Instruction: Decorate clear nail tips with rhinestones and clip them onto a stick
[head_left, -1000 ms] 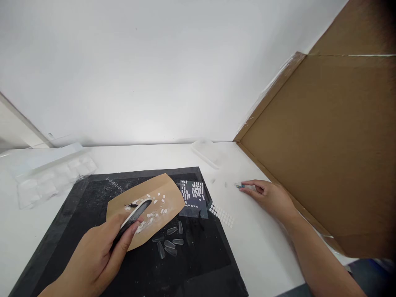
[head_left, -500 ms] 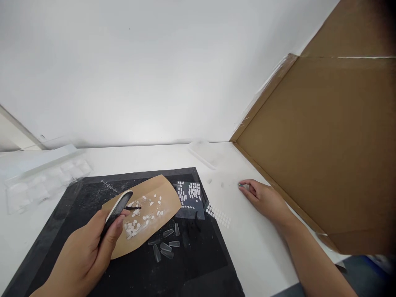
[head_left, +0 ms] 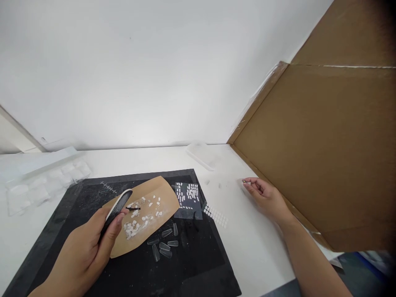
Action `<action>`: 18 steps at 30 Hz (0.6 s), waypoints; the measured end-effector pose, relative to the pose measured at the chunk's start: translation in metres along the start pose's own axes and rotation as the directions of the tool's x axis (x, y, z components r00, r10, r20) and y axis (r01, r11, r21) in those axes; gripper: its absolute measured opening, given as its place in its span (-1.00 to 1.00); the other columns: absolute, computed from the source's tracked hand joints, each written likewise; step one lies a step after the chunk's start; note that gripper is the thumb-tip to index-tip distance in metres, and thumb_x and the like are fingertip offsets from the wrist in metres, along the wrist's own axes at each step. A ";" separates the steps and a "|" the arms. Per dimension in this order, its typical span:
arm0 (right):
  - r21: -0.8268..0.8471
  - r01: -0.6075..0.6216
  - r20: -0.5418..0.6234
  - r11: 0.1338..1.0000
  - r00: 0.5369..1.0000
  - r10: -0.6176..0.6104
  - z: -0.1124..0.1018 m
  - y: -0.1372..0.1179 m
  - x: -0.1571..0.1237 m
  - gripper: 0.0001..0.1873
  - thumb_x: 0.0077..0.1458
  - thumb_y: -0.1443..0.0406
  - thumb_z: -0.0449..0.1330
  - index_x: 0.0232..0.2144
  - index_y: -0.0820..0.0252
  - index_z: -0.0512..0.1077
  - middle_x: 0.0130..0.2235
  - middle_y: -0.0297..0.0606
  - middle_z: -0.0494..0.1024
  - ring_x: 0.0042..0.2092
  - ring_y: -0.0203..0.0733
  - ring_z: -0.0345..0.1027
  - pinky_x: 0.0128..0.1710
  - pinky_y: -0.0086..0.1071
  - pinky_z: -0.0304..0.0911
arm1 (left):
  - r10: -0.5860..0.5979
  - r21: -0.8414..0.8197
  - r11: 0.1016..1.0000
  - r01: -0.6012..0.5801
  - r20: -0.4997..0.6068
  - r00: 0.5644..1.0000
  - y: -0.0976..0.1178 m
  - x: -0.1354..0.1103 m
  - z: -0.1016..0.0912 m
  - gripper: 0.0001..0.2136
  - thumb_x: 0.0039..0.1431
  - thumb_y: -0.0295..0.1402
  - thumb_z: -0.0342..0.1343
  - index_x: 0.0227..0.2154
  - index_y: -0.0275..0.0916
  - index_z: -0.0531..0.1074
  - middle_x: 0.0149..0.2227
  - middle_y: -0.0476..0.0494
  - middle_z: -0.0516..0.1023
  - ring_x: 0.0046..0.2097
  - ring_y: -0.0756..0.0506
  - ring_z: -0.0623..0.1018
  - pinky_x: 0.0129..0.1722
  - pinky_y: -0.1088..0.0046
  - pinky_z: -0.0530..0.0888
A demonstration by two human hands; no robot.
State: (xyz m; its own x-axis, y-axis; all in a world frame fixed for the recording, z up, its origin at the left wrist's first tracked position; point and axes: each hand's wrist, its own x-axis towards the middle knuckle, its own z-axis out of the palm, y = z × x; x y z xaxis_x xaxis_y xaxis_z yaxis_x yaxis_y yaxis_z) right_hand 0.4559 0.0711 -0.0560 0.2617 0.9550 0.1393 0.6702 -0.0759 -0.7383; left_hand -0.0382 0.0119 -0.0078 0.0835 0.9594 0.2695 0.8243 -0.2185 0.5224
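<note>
Left hand (head_left: 82,247) is gripping a black nail file (head_left: 119,205) with a pale edge, thumb and fingers closed on it, over the left half of the black mat (head_left: 204,264). Right hand (head_left: 269,200) is pinching a tiny piece (head_left: 245,181) at thumb and fingertips, right of the mat.

Vs 1 s ago: file is sitting further left over the brown paper (head_left: 167,192); the tiny piece is showing less, its blue-green bit mostly covered.

Fingers are hiding most of the piece, can't tell what it is. Palm is covering the file's near end. Both forearms are running out of frame.

Brown paper is lying on the mat, bearing scattered white chips (head_left: 131,229). Clear nail tips (head_left: 165,246) are lying loose mid-mat. Sheet of white tabs (head_left: 188,212) is lying at the mat's right side, far half. Clear compartment tray (head_left: 46,187) is sitting left of the mat, contents unreadable. Clear shallow case (head_left: 200,154) is sitting behind the mat's far right corner, contents washed out.
</note>
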 end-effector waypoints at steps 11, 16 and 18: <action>-0.098 0.288 0.121 0.952 0.953 -0.276 0.011 -0.090 0.007 -0.54 0.28 -0.12 0.15 -0.14 0.12 0.50 -0.50 -0.49 0.08 -0.48 -0.29 -0.02 -0.47 -0.39 0.02 | 0.435 -0.080 0.900 -0.429 0.103 0.894 0.005 -0.006 0.006 -0.81 0.48 -0.31 -0.09 -0.06 -0.12 0.43 -0.26 -0.03 0.67 -0.30 -0.08 0.69 -0.33 0.53 0.53; 0.028 0.628 0.434 0.777 0.693 -0.576 0.062 -0.213 0.010 -0.72 0.34 0.06 0.18 -0.11 0.11 0.52 -0.54 -0.52 0.16 -0.50 -0.31 0.06 -0.47 -0.42 -0.02 | 0.709 -0.107 0.678 -0.728 0.359 0.607 0.018 -0.011 0.008 -0.79 0.46 -0.41 -0.09 -0.09 -0.15 0.46 -0.35 -0.02 0.62 -0.39 -0.08 0.60 -0.39 0.46 0.43; 0.129 0.718 0.531 0.684 0.533 -0.659 0.095 -0.261 0.004 -0.78 0.35 0.15 0.20 -0.09 0.12 0.51 -0.52 -0.51 0.25 -0.49 -0.32 0.13 -0.44 -0.42 0.01 | 0.727 -0.099 0.655 -0.749 0.354 0.589 0.022 -0.013 0.012 -0.80 0.45 -0.40 -0.08 -0.10 -0.16 0.47 -0.39 -0.02 0.60 -0.45 -0.07 0.56 -0.48 0.45 0.34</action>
State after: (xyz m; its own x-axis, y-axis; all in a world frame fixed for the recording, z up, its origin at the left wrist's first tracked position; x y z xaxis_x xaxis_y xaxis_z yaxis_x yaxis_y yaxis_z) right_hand 0.2166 0.1220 0.0744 -0.6711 0.7110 0.2103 0.5568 0.6706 -0.4902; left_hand -0.0140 -0.0030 -0.0096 0.8464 0.4693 0.2518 0.4222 -0.8794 0.2201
